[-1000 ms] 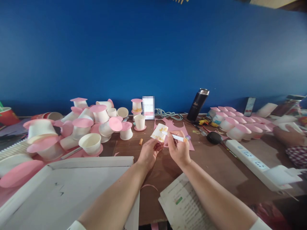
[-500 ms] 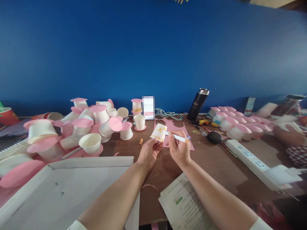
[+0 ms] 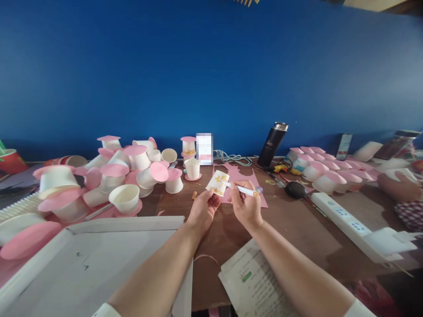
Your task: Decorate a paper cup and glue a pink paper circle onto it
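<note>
My left hand (image 3: 204,209) grips a white paper cup (image 3: 218,183) by its lower edge; the cup is tilted and carries yellow-orange drawn marks. In my right hand (image 3: 246,202) is a white marker (image 3: 243,189) with an orange end, its tip at the cup's right side. Beneath the cup and marker lies a cut pink paper sheet (image 3: 261,199). A small orange marker cap (image 3: 194,195) rests on the table left of the cup. Behind it, a plain paper cup (image 3: 192,168) stands on a pink disc, near a decorated cup (image 3: 189,147) with a pink disc on top.
Many white cups with pink discs (image 3: 114,176) crowd the left, behind a white box lid (image 3: 125,246). To the right are a black thermos (image 3: 272,143), a power strip (image 3: 342,215) and more cups (image 3: 327,178). Another person's hand (image 3: 396,187) is at far right. Printed papers (image 3: 247,277) lie in front.
The cup has turned and shifted slightly left in my left hand, showing more of its yellow-orange drawing. My right hand with the marker has barely moved.
</note>
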The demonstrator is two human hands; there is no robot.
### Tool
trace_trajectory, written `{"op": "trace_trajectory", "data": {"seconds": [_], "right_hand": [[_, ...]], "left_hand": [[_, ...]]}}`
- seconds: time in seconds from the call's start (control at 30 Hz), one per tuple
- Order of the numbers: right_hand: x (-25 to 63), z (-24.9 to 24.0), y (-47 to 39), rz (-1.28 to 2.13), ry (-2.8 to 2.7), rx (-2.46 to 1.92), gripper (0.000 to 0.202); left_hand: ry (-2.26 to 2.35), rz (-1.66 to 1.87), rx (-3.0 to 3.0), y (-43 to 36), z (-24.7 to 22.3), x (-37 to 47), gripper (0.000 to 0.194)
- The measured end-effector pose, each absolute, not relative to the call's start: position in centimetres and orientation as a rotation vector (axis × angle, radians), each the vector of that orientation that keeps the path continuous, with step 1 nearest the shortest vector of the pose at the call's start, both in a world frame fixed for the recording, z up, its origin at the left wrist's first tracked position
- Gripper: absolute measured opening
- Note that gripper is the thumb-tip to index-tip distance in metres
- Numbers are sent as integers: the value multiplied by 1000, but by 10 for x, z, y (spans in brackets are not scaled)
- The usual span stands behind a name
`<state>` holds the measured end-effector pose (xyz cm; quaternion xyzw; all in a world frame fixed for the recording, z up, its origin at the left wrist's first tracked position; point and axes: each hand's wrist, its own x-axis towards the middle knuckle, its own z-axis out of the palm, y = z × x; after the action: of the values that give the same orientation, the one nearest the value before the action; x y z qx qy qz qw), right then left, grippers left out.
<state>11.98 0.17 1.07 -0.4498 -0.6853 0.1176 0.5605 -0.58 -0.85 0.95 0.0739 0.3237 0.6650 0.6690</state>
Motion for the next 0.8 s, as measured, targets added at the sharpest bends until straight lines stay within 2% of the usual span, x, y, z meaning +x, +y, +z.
{"op": "trace_trajectory", "data": {"seconds": [0.8], "right_hand": [[120, 10, 3, 242, -1647, -1074, 16]], "left_hand": [[721, 1500, 266, -6, 2, -6, 6]]}}
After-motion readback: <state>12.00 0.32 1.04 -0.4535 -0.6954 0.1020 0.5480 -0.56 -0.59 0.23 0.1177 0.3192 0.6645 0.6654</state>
